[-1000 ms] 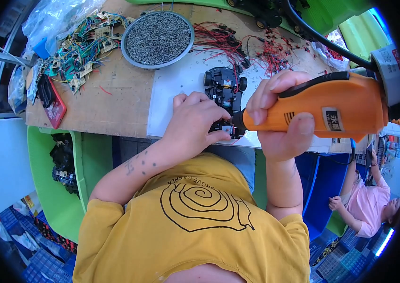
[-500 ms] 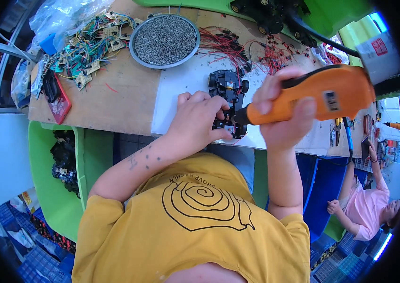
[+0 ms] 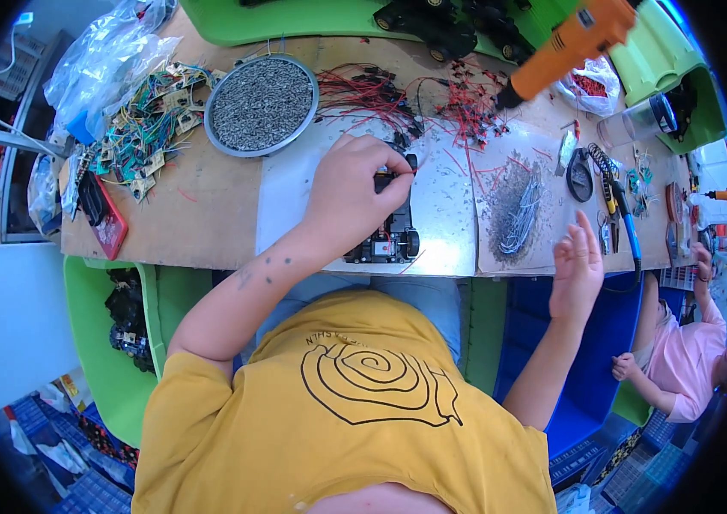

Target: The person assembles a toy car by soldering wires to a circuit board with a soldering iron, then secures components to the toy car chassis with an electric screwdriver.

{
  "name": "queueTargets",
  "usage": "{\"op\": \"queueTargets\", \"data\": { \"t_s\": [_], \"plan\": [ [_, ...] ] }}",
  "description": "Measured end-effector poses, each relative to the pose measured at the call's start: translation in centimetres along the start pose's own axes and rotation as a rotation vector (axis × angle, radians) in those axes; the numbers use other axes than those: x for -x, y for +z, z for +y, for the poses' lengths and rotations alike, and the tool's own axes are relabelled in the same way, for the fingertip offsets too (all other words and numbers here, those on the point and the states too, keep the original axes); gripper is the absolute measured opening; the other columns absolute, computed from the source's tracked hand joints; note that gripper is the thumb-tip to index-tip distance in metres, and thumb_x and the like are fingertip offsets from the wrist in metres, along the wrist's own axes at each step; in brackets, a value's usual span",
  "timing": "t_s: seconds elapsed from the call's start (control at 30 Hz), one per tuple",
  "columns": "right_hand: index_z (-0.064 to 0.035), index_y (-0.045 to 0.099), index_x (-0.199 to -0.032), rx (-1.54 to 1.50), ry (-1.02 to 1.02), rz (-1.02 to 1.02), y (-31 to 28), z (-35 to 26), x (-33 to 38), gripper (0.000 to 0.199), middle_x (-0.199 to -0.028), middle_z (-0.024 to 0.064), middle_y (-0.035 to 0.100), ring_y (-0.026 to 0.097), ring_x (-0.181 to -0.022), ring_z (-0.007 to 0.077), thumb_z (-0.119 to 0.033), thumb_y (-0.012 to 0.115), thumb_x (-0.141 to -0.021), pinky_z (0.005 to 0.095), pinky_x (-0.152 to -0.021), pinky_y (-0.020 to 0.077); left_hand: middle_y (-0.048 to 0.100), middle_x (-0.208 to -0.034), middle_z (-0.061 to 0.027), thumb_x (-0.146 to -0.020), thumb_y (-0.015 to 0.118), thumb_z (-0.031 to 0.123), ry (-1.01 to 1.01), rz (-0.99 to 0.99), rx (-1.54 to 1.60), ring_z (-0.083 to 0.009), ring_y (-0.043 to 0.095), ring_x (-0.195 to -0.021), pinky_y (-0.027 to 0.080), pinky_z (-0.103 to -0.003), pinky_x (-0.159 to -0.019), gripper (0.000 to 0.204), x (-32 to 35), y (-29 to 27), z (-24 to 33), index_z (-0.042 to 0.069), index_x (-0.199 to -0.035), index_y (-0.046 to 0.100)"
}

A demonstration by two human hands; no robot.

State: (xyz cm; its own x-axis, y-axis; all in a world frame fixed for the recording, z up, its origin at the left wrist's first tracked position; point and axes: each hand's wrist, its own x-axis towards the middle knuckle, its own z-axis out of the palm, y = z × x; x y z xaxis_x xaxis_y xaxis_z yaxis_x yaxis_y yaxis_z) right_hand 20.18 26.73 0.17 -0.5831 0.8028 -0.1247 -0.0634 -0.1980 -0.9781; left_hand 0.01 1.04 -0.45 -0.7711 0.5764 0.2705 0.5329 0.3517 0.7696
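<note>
One black toy car (image 3: pixel 387 247) lay on the white board (image 3: pixel 445 223) before you. Your left hand (image 3: pixel 351 184) covered its far end, thumb and forefinger pinched close; I couldn't tell whether they gripped anything. At ten-thirty from the car, one round bowl (image 3: pixel 256 154) held small grey metal bits (image 3: pixel 262 101). Your right hand (image 3: pixel 576 278), at three-thirty, was loosely open, holding nothing. At twelve, a green bin (image 3: pixel 295 26) held at least two black car bodies (image 3: pixel 428 30). One orange screwdriver (image 3: pixel 565 53) hung at one-thirty.
</note>
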Motion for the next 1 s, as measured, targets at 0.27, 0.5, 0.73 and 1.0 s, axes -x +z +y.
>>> {"op": "queueTargets", "data": {
  "t_s": [0.27, 0.5, 0.73, 1.0],
  "plan": [
    [-0.0041, 0.051, -0.131, 0.116, -0.220, 0.293, -5.3, -1.2, -5.6, 0.040, -0.096, 0.0012, 0.060, 0.052, -0.074, 0.0043, -0.020, 0.060, -0.096, 0.0193, -0.069, 0.0452, 0.068, -0.101, -0.0125, -0.089, 0.061, 0.000, -0.355, -0.036, 0.850, -0.0136, 0.066, -0.081, 0.052, -0.023, -0.068, 0.012, 0.6, -1.2, 2.0, -0.004, -0.100, 0.063],
    [-0.0041, 0.054, -0.120, 0.116, -0.447, 0.350, -3.7, -2.1, -2.9, 0.031, -0.101, 0.0085, 0.065, 0.060, -0.084, 0.0113, -0.026, 0.054, -0.098, 0.0236, -0.079, 0.0464, 0.067, -0.100, -0.0124, -0.088, 0.062, -0.001, -0.340, -0.066, 0.960, -0.0178, 0.067, -0.089, 0.055, -0.026, -0.077, 0.015, 1.8, -1.7, 1.4, -0.005, -0.103, 0.064],
    [-0.0005, 0.060, -0.117, 0.454, -0.322, 0.143, -1.1, -0.6, 4.8, 0.033, -0.093, 0.0036, 0.063, 0.058, -0.081, 0.0096, -0.003, 0.067, -0.085, 0.0216, -0.076, 0.0462, 0.066, -0.096, -0.0074, -0.089, 0.063, 0.002, -0.320, -0.217, 0.935, -0.0139, 0.065, -0.087, 0.052, -0.025, -0.077, 0.012, 2.4, -2.1, 0.2, -0.002, -0.100, 0.065],
    [0.0029, 0.064, -0.105, 0.697, -0.308, 0.046, 0.4, 0.9, 7.2, 0.024, -0.090, 0.0053, 0.066, 0.060, -0.078, 0.0071, -0.001, 0.070, -0.082, 0.0193, -0.070, 0.0485, 0.064, -0.084, -0.0023, -0.084, 0.067, 0.009, -0.293, -0.315, 0.377, -0.0096, 0.056, -0.078, 0.046, -0.025, -0.073, 0.011, 3.2, -2.5, -0.5, 0.002, -0.092, 0.067]
  ]
}}
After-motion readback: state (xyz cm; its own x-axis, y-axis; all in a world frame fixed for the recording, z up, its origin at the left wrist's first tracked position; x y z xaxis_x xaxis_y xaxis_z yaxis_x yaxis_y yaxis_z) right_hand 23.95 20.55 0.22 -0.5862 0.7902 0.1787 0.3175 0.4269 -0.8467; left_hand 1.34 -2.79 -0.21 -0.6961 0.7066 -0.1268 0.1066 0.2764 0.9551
